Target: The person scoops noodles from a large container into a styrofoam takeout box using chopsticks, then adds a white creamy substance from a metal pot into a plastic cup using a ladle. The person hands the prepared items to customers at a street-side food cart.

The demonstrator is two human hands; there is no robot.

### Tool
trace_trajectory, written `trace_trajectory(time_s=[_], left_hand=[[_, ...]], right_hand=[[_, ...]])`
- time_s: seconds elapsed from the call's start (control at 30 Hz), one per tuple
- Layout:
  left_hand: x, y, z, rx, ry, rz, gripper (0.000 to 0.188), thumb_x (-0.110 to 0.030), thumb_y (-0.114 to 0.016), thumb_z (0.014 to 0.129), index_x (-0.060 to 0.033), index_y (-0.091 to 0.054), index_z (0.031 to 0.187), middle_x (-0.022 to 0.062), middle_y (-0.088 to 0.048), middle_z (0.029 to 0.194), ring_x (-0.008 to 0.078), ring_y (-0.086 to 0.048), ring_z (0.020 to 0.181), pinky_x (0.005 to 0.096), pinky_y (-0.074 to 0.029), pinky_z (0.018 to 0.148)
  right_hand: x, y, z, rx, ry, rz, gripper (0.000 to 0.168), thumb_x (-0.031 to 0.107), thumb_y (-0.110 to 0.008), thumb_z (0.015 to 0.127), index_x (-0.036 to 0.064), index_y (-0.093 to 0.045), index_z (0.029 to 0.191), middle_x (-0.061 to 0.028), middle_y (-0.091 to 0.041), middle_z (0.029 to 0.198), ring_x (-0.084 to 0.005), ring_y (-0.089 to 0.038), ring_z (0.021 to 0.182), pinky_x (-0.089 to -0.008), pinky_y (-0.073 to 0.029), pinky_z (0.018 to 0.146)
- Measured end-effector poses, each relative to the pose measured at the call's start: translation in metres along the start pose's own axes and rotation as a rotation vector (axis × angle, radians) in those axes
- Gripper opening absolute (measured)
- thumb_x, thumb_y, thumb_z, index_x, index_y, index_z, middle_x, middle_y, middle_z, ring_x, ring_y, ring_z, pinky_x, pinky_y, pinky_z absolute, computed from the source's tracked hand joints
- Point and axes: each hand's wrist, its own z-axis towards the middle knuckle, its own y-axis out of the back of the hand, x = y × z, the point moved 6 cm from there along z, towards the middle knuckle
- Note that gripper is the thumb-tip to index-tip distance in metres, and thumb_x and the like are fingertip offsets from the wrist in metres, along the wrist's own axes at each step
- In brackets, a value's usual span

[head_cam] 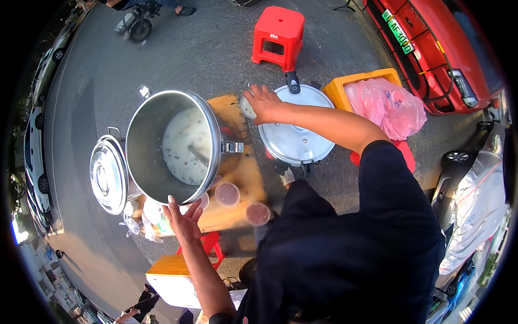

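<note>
A tall stainless steel pot [147, 133] stands on a wooden board [238, 150], holding pale, speckled liquid [184, 141]. A ladle-like handle [198, 155] slants into the liquid. My left hand [184, 222] is at the pot's near rim, fingers spread; whether it grips the rim is unclear. My right hand [265, 106] grasps a round translucent plastic cup [247, 107] with whitish contents, beside a pressure cooker [283, 143] with its lid on. Reddish-topped plastic cups, one in the middle [227, 194] and one at the board's corner [257, 214], are near the pot.
A steel lidded container [106, 174] stands beyond the pot. Plastic bags [151, 218] lie near it. A red stool [279, 28], a yellow crate [334, 91] with a pink bag [384, 103], a white box [172, 287] and a red vehicle [449, 48] surround the spot.
</note>
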Motion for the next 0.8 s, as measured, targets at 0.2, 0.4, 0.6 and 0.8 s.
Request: trace_trajectory(time_s=[0.2, 0.4, 0.6, 0.8], left_hand=[[-0.005, -0.003, 0.027, -0.001, -0.008, 0.049, 0.054, -0.019, -0.059, 0.097, -0.0066, -0.036, 0.144, 0.0202, -0.058, 0.128, 0.0366, -0.075, 0.086, 0.0381, -0.068, 0.062], [-0.017, 0.002, 0.035, 0.033, -0.016, 0.067, 0.041, -0.007, -0.056, 0.091, 0.0026, -0.043, 0.13, 0.0229, -0.062, 0.114, 0.0367, -0.074, 0.086, 0.0455, -0.07, 0.066], [-0.031, -0.009, 0.028, 0.013, -0.014, 0.089, 0.038, -0.006, -0.056, 0.092, 0.004, -0.043, 0.126, 0.0234, -0.063, 0.112, 0.0365, -0.075, 0.085, 0.0464, -0.07, 0.067], [-0.034, -0.008, 0.032, 0.028, -0.003, 0.128, 0.038, -0.005, -0.056, 0.092, 0.005, -0.042, 0.126, 0.0214, -0.064, 0.11, 0.0344, -0.075, 0.085, 0.0457, -0.07, 0.066]], right_hand=[[-0.003, -0.019, 0.062, 0.012, -0.084, 0.071, 0.098, 0.025, -0.091, 0.068, 0.011, -0.038, 0.149, -0.0185, -0.041, 0.145, -0.0441, -0.044, 0.133, -0.0615, -0.05, 0.102], [-0.007, -0.034, 0.096, -0.018, -0.129, 0.108, 0.094, 0.025, -0.091, 0.068, 0.012, -0.039, 0.146, -0.0178, -0.042, 0.143, -0.0444, -0.044, 0.134, -0.0609, -0.049, 0.104], [-0.003, -0.042, 0.115, 0.006, -0.15, 0.117, 0.094, 0.025, -0.092, 0.068, 0.012, -0.039, 0.144, -0.0179, -0.041, 0.145, -0.0459, -0.044, 0.135, -0.0632, -0.049, 0.103], [0.005, -0.055, 0.131, 0.005, -0.12, 0.118, 0.095, 0.026, -0.093, 0.068, 0.013, -0.039, 0.145, -0.0179, -0.04, 0.147, -0.0466, -0.042, 0.136, -0.0648, -0.049, 0.103]])
